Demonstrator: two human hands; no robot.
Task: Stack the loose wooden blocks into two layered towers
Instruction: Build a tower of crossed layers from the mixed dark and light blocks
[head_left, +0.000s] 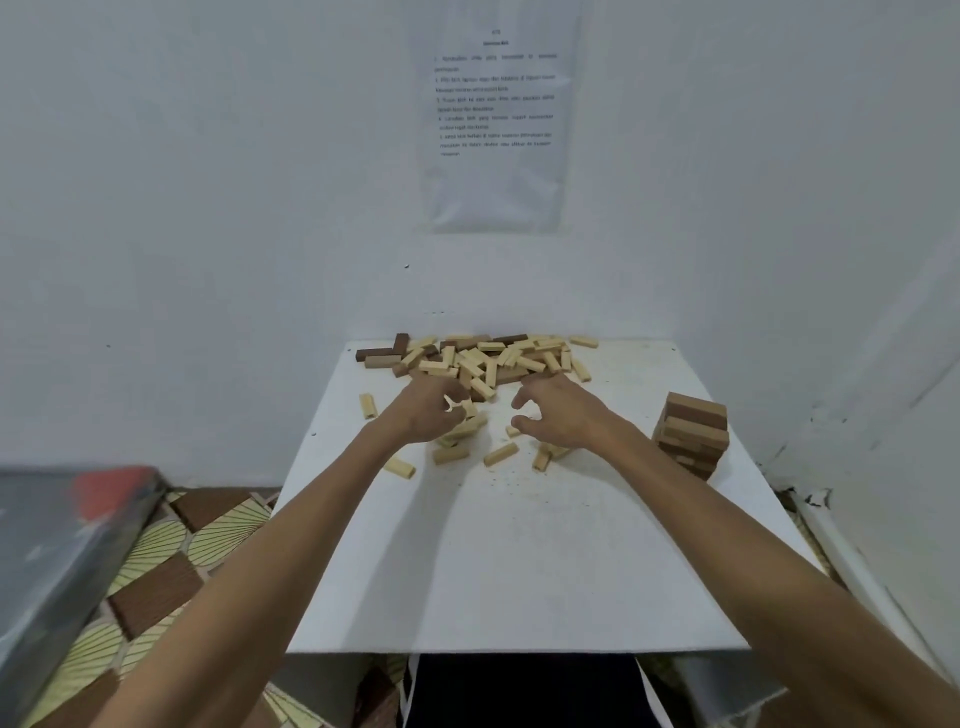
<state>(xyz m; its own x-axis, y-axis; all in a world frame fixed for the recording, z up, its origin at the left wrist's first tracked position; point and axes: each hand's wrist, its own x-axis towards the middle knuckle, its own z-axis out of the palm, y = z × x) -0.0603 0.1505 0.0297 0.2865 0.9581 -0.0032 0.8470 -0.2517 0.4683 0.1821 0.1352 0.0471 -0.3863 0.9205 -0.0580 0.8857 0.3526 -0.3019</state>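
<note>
From the head view, your left hand (428, 415) and right hand (558, 415) reach side by side over the white counter (519, 571), just short of the pile of loose blocks (483, 358) at its far edge. Your left fingers curl around pale blocks, but a grip cannot be confirmed. Your right fingers are bent and spread, with nothing between them. One layered tower (691, 434) stands by the counter's right edge, and a few scattered blocks (501, 453) lie below your hands.
</note>
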